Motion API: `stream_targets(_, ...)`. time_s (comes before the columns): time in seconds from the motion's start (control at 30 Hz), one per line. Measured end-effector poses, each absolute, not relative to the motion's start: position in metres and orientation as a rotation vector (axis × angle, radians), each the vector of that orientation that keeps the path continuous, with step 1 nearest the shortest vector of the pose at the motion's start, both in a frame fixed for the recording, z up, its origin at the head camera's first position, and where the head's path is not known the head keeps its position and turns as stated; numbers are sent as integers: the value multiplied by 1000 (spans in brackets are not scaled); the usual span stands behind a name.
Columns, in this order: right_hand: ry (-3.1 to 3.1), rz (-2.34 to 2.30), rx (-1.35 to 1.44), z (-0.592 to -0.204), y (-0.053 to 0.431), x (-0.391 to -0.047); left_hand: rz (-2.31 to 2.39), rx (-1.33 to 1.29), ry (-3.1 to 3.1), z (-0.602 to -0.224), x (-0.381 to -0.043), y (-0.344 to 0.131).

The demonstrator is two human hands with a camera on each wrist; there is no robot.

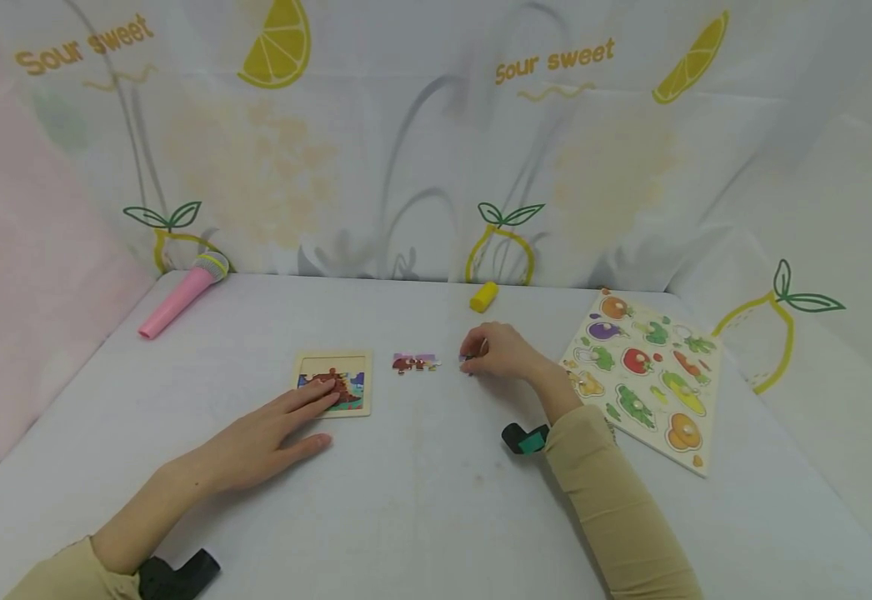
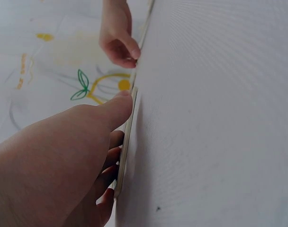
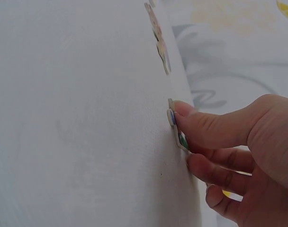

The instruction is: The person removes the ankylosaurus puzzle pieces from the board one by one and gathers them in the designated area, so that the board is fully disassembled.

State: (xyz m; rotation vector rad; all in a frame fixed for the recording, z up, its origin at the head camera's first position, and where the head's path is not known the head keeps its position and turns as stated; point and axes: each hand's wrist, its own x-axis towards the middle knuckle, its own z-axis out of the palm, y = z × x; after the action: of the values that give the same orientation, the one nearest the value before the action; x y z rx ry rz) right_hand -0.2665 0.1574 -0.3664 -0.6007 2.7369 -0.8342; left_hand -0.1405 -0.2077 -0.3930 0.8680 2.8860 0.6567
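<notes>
My left hand (image 1: 274, 437) lies flat with its fingers stretched over a small wooden jigsaw tray (image 1: 367, 385). The fingertips touch the brown animal picture inside it, partly covering it. In the left wrist view the thumb of the left hand (image 2: 63, 151) is at the tray's thin edge (image 2: 126, 146). Right of the loose pieces, my right hand (image 1: 505, 350) pinches a small jigsaw piece (image 3: 183, 141) between thumb and fingers, low at the tabletop. Between tray and right hand lie loose jigsaw pieces (image 1: 415, 363) in purple and brown, close together.
A pink toy microphone (image 1: 181, 300) lies at the back left. The small yellow block (image 1: 484, 297) is behind the right hand. A vegetable peg board (image 1: 654, 379) lies to the right, beside the right forearm. White cloth (image 1: 406, 500) covers the table.
</notes>
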Motion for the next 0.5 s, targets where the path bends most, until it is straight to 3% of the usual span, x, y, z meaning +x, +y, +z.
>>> stream_targets(0.5,2736,-840,-605,-367,157,-266,657,867,2885,-392,-140,-208)
